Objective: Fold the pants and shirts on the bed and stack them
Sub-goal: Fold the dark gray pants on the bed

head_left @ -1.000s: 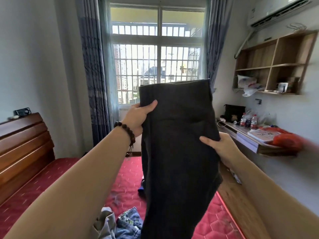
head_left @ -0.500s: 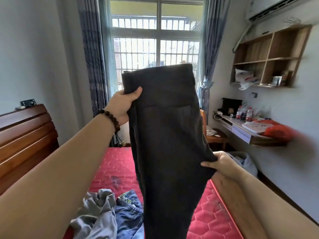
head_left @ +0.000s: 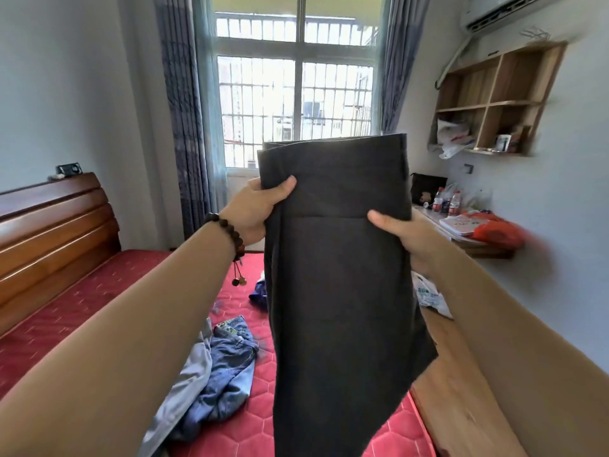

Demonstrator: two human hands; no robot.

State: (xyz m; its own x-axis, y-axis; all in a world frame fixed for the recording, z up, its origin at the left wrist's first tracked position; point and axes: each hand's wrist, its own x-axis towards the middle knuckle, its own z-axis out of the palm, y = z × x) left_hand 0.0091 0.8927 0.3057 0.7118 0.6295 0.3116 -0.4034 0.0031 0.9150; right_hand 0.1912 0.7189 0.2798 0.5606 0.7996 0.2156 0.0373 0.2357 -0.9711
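bed (head_left: 99,291): red quilted, jeans (head_left: 230,364) lying on it | room: barred window (head_left: 296,94), wall shelf (head_left: 494,100) | left hand (head_left: 253,212), right hand (head_left: 412,239): fingers pinch dark pants (head_left: 339,275) upright

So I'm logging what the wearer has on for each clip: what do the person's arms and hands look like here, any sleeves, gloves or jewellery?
Both forearms are bare to the frame's edge: no sleeves, no gloves. The left hand has a bracelet of dark round beads at the wrist, with a short dangling cord ending in small beads. The right hand shows no visible watch, ring or band.
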